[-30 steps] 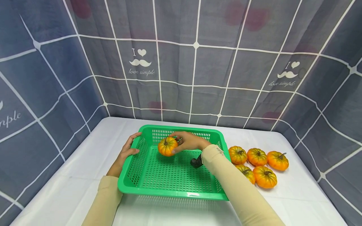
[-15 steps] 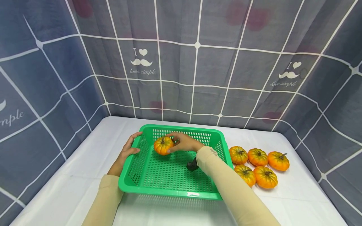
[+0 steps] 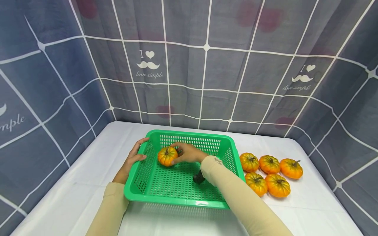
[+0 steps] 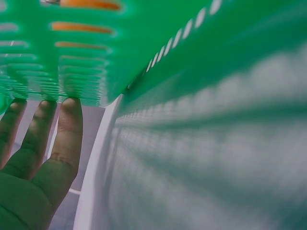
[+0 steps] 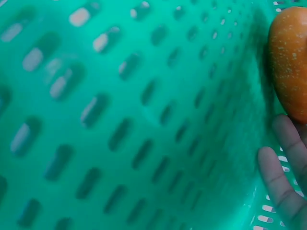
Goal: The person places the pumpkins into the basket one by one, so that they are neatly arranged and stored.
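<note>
My right hand (image 3: 189, 153) holds a small orange pumpkin (image 3: 167, 156) between thumb and fingers, inside a green plastic basket (image 3: 177, 203) near its left end. In the right wrist view the pumpkin (image 5: 290, 62) is at the right edge, low over the slotted basket floor, with two extended fingers (image 5: 278, 179) below it. At the basket's left rim, my left hand (image 3: 131, 160) grips with the thumb over the edge. Seen from the left wrist, its fingers (image 4: 67, 129) reach up to the outside of the slotted wall, and orange shows through the slots.
Several more small pumpkins (image 3: 269, 164) lie grouped on the white tablecloth (image 3: 313, 203), right of the basket. A black wrist camera (image 3: 199, 178) hangs under the right sleeve. Grey checked curtains (image 3: 183, 65) stand behind and on both sides.
My right hand has carried the pumpkin left and down toward the basket floor. The left hand keeps its place on the rim.
</note>
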Demonstrator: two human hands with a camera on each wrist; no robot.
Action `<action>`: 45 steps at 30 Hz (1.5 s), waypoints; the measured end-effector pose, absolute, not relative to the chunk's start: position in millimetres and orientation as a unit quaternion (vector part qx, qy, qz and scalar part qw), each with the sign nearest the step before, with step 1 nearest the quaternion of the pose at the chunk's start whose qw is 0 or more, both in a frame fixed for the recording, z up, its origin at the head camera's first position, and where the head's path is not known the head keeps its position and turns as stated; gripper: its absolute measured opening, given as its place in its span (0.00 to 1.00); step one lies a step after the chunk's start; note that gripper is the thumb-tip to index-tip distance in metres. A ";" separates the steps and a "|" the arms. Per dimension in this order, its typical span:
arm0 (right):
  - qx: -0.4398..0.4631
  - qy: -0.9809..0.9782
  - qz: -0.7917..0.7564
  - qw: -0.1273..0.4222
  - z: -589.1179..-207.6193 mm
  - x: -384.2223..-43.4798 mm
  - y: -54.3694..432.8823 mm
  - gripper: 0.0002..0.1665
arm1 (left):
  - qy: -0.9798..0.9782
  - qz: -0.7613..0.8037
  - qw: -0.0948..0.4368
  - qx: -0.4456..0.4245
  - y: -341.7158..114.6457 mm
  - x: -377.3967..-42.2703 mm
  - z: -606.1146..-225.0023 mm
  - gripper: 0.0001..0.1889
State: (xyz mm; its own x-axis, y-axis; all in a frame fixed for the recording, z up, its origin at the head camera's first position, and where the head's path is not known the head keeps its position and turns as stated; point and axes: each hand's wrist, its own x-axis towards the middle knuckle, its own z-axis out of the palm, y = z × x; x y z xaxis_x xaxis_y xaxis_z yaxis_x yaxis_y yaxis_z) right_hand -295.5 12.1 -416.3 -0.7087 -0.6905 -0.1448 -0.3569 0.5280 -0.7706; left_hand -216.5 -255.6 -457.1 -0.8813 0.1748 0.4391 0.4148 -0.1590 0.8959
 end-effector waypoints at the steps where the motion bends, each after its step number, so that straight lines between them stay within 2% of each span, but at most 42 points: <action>1: -0.311 0.847 -0.370 0.221 -416.8 -295.0 11.6 0.44 | -0.641 -0.729 0.079 -0.227 -255.5 -216.4 -457.2 0.37; 9: -0.317 0.854 -0.353 0.212 -421.5 -293.7 9.3 0.43 | -0.634 -0.742 0.058 -0.209 -254.3 -215.0 -455.8 0.35; 21: -0.339 0.865 -0.322 0.181 -427.6 -291.2 3.2 0.44 | -0.653 -0.714 0.091 -0.235 -256.3 -217.8 -458.3 0.37; 27: -0.340 0.871 -0.309 0.175 -428.8 -291.8 2.0 0.46 | -0.629 -0.743 0.058 -0.224 -256.0 -215.7 -457.9 0.36; 30: -0.342 0.871 -0.307 0.174 -430.0 -292.6 2.5 0.47 | -0.635 -0.738 0.060 -0.219 -255.1 -215.7 -457.3 0.36; 35: -0.340 0.867 -0.313 0.186 -429.2 -293.9 3.9 0.49 | -0.663 -0.712 0.083 -0.215 -254.6 -215.6 -456.0 0.36; 45: -0.324 0.844 -0.361 0.230 -419.9 -295.6 11.2 0.48 | -0.663 -0.714 0.083 -0.210 -255.4 -216.2 -457.4 0.36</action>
State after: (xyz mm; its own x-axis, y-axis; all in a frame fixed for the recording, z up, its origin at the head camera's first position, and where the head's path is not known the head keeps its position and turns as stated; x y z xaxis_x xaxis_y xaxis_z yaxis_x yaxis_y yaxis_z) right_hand -295.6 11.2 -419.9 -0.6849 -0.7122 -0.1539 -0.3811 0.5301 -0.7575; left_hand -216.2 -255.4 -457.4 -0.8981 0.1597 0.4099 0.3969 -0.1073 0.9116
